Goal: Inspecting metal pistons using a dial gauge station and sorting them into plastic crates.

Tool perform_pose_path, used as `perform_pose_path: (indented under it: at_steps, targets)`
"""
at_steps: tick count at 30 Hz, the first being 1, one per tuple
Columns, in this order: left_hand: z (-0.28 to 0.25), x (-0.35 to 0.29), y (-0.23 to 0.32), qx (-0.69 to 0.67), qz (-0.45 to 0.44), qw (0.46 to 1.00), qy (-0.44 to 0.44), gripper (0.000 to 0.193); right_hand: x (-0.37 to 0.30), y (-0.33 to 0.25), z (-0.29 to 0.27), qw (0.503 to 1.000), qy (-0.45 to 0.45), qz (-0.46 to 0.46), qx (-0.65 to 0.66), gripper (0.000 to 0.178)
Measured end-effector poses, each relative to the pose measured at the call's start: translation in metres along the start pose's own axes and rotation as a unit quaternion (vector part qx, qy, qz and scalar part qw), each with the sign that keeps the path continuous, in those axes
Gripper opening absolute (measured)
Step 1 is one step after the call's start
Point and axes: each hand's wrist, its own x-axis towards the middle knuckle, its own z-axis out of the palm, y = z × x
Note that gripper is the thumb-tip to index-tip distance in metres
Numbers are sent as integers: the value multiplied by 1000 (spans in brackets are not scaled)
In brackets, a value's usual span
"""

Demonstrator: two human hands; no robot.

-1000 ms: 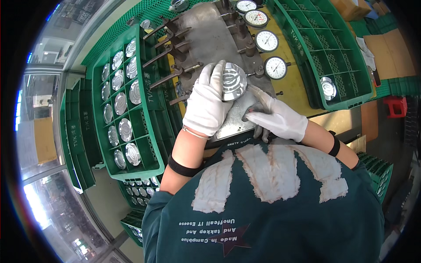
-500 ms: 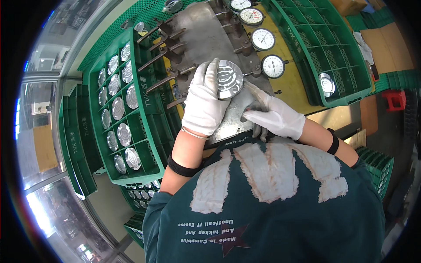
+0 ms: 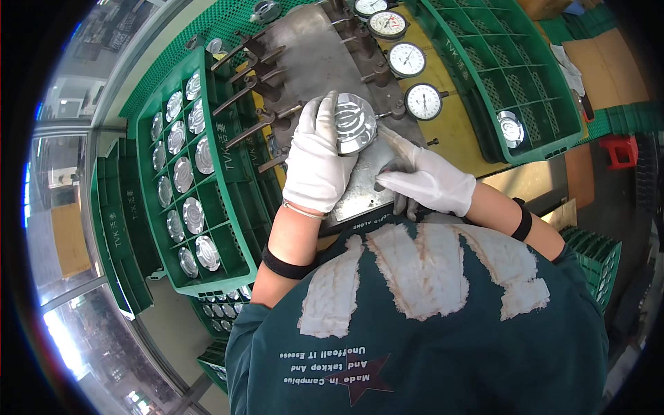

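Head view: the white-gloved left hand (image 3: 315,158) grasped a round silver metal piece (image 3: 356,124); the white-gloved right hand (image 3: 429,180) curved just beside it, hold unclear.

Steel plate (image 3: 308,52) free beyond metal disc (image 3: 355,124); rods (image 3: 245,135) block left; gauges (image 3: 423,102), right

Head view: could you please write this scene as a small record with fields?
Left hand: white-gloved, holding the part at its left side
Part: round, shiny, metal
Right hand: white-gloved, beside the part; contact unclear
Dials: four, white-faced, right of the plate
Left crate: many round pieces in cells
Right crate: one round piece, near-left cell
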Motion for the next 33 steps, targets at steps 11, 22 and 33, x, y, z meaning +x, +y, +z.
perform_pose_path:
  at_steps: [11, 22, 33]
  targets:
    - [-88, -13, 63, -170, 51, 975, -136, 58, -26, 24, -26, 968, 27, -163, 190, 43]
    - [-223, -176, -117, 300, -461, 810, -205, 104, -82, 77, -204, 760, 577, -287, -87, 60]
    - [-184, -168, -127, 461, -322, 801, -206, 108, -90, 116, -236, 629, 587, 106, -499, 81]
